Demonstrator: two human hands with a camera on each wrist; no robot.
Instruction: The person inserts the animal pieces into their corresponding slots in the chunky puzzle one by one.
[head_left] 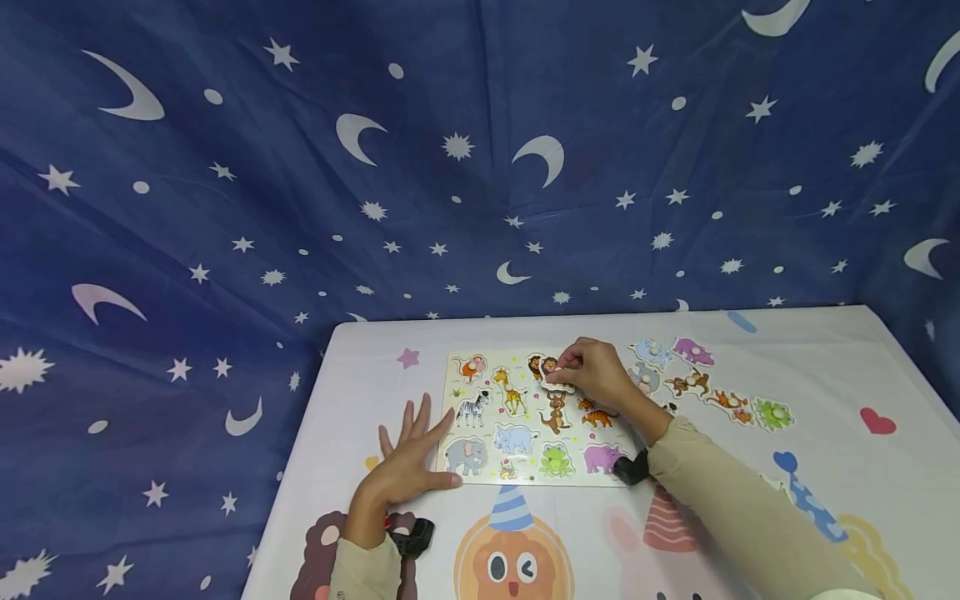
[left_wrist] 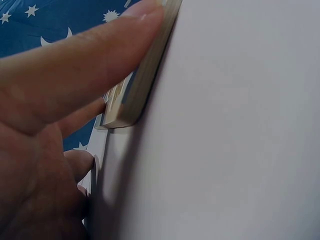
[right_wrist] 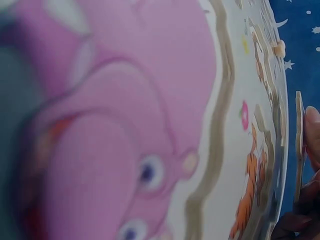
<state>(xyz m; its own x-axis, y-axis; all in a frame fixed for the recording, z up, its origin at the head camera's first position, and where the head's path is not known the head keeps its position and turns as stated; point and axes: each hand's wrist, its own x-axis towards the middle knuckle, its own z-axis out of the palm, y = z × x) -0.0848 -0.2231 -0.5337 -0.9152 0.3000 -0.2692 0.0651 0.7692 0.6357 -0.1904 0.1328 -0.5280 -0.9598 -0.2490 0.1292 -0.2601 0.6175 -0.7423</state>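
Observation:
A wooden animal puzzle board (head_left: 491,425) lies flat on the table. My right hand (head_left: 600,372) pinches a thin puzzle piece (head_left: 558,386) over the lion picture at the board's top right. In the right wrist view that puzzle piece (right_wrist: 299,145) appears edge-on, apart from the board; its picture is mostly hidden by my fingers. At the board's lower left, my left hand (head_left: 405,467) has its fingers spread. In the left wrist view its thumb (left_wrist: 115,50) touches the board's edge (left_wrist: 142,82).
Loose pieces lie right of the board: a blue rhino (head_left: 652,353), purple hippo (head_left: 693,352), grey elephant (head_left: 645,378), kangaroo (head_left: 688,383), tiger (head_left: 731,406) and frog (head_left: 772,413). Another is partly behind the right wrist. A starry blue curtain (head_left: 450,208) hangs behind the table.

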